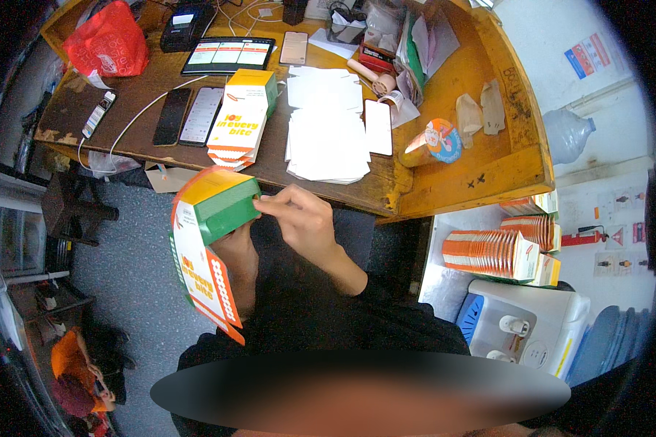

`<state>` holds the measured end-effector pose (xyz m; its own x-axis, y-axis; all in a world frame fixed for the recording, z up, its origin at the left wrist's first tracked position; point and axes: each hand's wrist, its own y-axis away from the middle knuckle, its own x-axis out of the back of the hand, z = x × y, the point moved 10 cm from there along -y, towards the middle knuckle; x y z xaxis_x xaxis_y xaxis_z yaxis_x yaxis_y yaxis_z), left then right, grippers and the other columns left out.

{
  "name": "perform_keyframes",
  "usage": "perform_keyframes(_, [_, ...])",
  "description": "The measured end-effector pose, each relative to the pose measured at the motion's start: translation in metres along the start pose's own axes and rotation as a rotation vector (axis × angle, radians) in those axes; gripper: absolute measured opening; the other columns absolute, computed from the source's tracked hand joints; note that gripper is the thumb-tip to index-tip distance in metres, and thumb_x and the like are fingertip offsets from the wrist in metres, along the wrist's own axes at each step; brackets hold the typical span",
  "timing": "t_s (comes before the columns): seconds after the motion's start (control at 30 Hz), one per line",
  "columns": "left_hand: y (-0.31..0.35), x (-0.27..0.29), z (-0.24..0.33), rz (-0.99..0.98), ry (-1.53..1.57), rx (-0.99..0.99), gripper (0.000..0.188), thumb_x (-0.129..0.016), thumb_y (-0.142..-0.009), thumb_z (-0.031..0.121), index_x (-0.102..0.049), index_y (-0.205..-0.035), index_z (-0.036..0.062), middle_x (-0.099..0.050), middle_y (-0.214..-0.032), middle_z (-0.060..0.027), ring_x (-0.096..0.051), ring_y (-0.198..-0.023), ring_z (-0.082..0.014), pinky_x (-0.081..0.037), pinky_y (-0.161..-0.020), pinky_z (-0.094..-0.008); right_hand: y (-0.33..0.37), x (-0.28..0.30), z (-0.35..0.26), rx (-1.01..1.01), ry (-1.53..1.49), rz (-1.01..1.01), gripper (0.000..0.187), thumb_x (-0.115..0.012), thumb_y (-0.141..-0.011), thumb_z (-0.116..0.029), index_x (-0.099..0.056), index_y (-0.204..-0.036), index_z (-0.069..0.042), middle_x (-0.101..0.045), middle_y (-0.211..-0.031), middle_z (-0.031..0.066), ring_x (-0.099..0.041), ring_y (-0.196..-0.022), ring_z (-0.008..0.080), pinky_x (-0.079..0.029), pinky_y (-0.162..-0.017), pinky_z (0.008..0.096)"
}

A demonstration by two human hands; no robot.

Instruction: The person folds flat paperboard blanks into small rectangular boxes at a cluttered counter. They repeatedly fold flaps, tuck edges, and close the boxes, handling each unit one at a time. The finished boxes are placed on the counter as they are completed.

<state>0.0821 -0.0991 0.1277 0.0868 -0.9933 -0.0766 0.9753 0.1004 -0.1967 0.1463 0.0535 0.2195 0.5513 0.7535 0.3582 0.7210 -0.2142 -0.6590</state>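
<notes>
In front of the desk edge I hold a partly folded paper food carton (203, 277), white, orange and green, with its long printed flap hanging down. My left hand (237, 251) grips it from below and behind, and the carton hides most of those fingers. My right hand (302, 221) is closed in a pinch at the right edge of the carton's green side, thumb and forefinger together. Just beyond, a stack of flat printed cartons (242, 116) lies on the desk. To its right is a pile of white blank-faced cards (328, 142).
On the wooden desk (142, 149) are phones (201, 116), a tablet (228, 55), a red bag (109, 40) and a sealed cup (434, 142). Rows of folded cartons (488, 253) stand at right above a water dispenser (521, 328). Another person (80, 371) is at lower left.
</notes>
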Motion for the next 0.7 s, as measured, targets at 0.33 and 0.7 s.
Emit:
perform_keyframes(0.33, [0.011, -0.003, -0.022, 0.019, 0.380, 0.175, 0.041, -0.074, -0.073, -0.014, -0.061, -0.110, -0.0013, -0.067, -0.103, -0.0088, -0.065, -0.092, -0.0167, -0.054, -0.081, -0.0277, 0.001, 0.000, -0.007, 0.010, -0.028, 0.049, 0.038, -0.066, -0.071, 0.008, -0.075, -0.102, -0.011, -0.068, -0.081, 0.0051, -0.069, -0.073, 0.0201, -0.056, -0.061, 0.0299])
perform_keyframes(0.7, [0.002, 0.005, -0.005, 0.041, 0.495, 0.117, 0.050, -0.069, -0.085, -0.004, -0.046, -0.129, -0.0057, -0.060, -0.121, -0.0167, -0.066, -0.096, -0.0189, -0.058, -0.078, -0.0277, 0.002, -0.006, -0.020, 0.106, 0.001, -0.008, 0.033, -0.066, -0.074, 0.004, -0.073, -0.104, -0.007, -0.072, -0.096, 0.0044, -0.068, -0.087, 0.0233, -0.056, -0.075, 0.0324])
